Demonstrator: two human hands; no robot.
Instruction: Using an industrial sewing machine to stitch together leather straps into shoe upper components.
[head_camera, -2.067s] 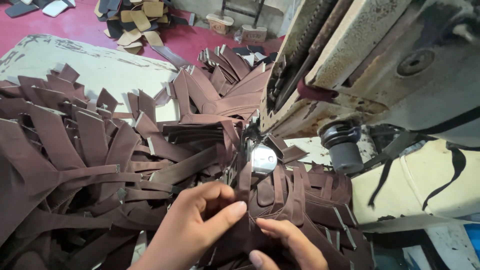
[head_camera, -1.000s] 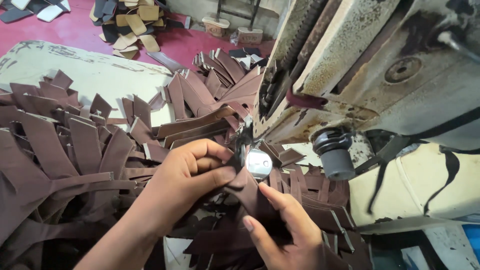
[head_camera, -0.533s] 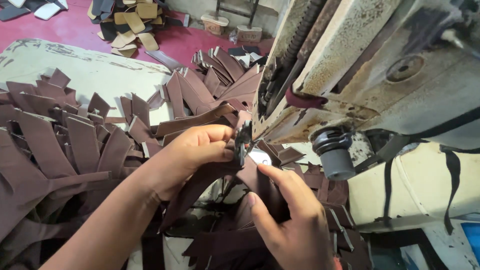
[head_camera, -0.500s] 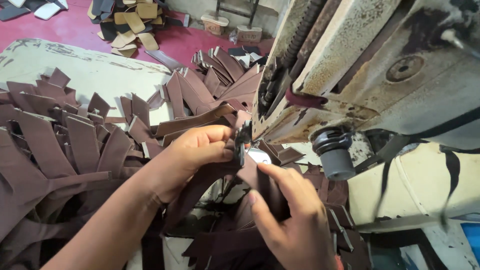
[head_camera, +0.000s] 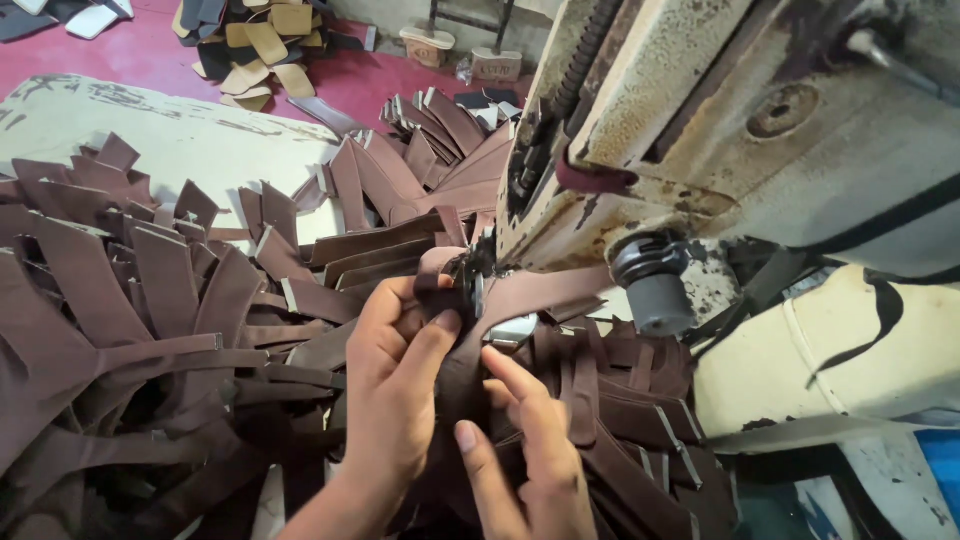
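My left hand (head_camera: 398, 372) grips a brown leather strap piece (head_camera: 452, 345) and holds its top end at the needle area (head_camera: 476, 272) of a worn cream sewing machine (head_camera: 720, 130). My right hand (head_camera: 528, 450) lies flat just below and to the right, fingers pressing the same strap piece down near a small shiny metal plate (head_camera: 514, 330). The needle itself is mostly hidden behind the strap and my left fingers.
A big heap of brown strap pieces (head_camera: 150, 320) covers the worn cream table (head_camera: 180, 140) on the left and behind. More straps (head_camera: 640, 440) lie to the right under the machine's round black knob (head_camera: 652, 290). Tan sole cut-outs (head_camera: 255, 45) lie on the red floor beyond.
Both hands have moved up from the pile with the strap piece and brought it to the machine's needle area; the right hand now presses lower on the strap.
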